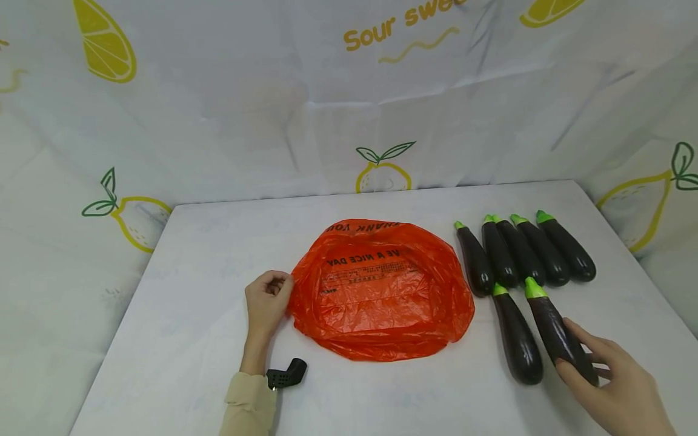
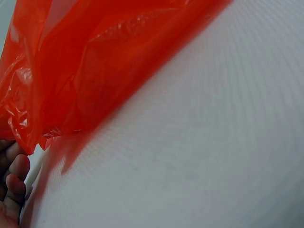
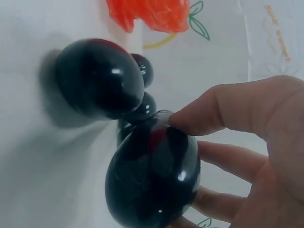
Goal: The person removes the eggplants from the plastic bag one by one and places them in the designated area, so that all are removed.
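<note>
An orange-red plastic bag [image 1: 376,303] lies spread with its mouth open in the middle of the table, dark printing inside it. At its left edge my left hand [image 1: 269,303] pinches the rim; the left wrist view shows the fingertips at the gathered red film [image 2: 28,109]. On the right, my right hand [image 1: 616,375] grips an eggplant [image 1: 558,327] by its thick end, thumb on one side and fingers on the other. The green stem end points away from me. In the right wrist view the held eggplant [image 3: 152,175] fills the lower middle.
A second eggplant [image 1: 518,339] lies just left of the held one. Behind them, several more eggplants [image 1: 523,251] lie side by side, right of the bag. A black device [image 1: 287,373] is at my left wrist. A lemon-printed white cloth [image 1: 245,121] hangs behind the white table [image 1: 212,260].
</note>
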{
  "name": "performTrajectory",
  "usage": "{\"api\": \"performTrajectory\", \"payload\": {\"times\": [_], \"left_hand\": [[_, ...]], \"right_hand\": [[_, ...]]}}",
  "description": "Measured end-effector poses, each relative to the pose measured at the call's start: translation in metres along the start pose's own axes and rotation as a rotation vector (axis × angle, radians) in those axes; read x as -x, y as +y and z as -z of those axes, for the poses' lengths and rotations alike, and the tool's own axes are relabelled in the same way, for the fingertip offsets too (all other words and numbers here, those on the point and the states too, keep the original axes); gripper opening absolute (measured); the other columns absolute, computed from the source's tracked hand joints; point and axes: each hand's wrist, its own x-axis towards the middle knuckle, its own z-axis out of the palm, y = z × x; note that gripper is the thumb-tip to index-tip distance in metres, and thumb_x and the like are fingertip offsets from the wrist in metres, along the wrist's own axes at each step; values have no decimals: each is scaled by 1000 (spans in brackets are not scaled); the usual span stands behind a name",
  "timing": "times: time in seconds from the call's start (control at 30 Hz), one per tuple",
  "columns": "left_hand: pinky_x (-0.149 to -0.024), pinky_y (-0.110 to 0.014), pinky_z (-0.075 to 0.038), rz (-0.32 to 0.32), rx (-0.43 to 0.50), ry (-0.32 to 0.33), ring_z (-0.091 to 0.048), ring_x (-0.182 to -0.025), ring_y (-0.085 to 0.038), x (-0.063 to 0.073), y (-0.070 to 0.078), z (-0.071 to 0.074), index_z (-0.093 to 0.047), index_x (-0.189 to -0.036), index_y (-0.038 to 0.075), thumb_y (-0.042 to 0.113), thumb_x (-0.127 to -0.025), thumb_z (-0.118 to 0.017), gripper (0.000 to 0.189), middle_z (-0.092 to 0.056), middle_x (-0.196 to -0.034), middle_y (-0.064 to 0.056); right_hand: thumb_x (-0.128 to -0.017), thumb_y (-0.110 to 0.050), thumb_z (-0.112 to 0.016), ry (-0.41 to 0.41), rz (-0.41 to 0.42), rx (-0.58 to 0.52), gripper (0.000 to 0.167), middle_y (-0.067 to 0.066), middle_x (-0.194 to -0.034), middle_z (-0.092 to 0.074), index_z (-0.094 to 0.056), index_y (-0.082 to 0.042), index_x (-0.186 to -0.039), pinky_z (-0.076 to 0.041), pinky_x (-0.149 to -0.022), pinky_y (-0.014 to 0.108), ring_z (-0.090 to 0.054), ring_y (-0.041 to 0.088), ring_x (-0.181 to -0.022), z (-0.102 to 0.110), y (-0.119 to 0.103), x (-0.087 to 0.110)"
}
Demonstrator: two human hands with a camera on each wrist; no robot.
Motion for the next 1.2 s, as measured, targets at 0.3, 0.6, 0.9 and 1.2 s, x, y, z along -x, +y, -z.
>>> {"api": "performTrajectory", "payload": {"times": [0.3,0.6,0.9,1.2], "left_hand": [[-56,-16,-44,3,-3,1,-50,-60,-7,0,-1,0,-73,-83,1,2,-89,-70,7,-64,-70,-13],[-56,-16,-44,3,-12,4,-50,-60,-8,0,-1,0,-74,-84,2,2,-89,-69,7,-65,-70,-13],[-57,-16,-44,6,-5,4,-50,-61,-7,0,0,0,-74,-84,1,3,-89,-69,7,-65,-71,-13],[-57,-16,-44,9,2,7,-50,-60,-7,0,0,0,-74,-84,1,2,-89,-70,6,-65,-71,-13]], "right_hand": [[-86,-18,-78,-63,17,47,68,41,-121,-56,-50,7,-143,-57,-69,55,-64,52,-93,-2,14,-2],[-86,-21,-78,-137,4,114,72,44,-122,-52,-47,6,-145,-58,-72,56,-60,57,-97,-3,21,-11],[-85,-21,-79,-149,24,141,71,44,-117,-55,-49,8,-142,-58,-69,55,-61,57,-94,-3,20,-18],[-84,-18,-78,-157,23,121,70,46,-118,-54,-49,9,-142,-58,-67,53,-61,57,-93,-6,18,-25]]}}
